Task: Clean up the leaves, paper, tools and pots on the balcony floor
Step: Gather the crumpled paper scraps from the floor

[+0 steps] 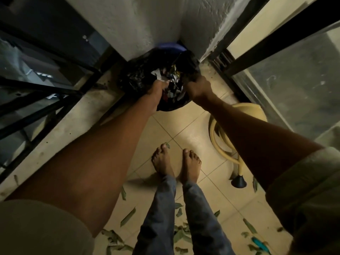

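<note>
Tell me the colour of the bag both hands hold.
Black bag, seen in the head view.

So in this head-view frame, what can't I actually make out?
- Black bag: its depth and most contents, dark and blocked by the left hand and right hand.
- Blue container behind the bag: only a rim sliver shows.
- Teal-handled tool: working end cut off by the bottom edge and sleeve.
- Yellow hose: partly behind the right arm.

No text, label, brand, number or sign can be read anywhere, not even on the scraps of paper (160, 75) inside the black rubbish bag (139, 74)
</note>
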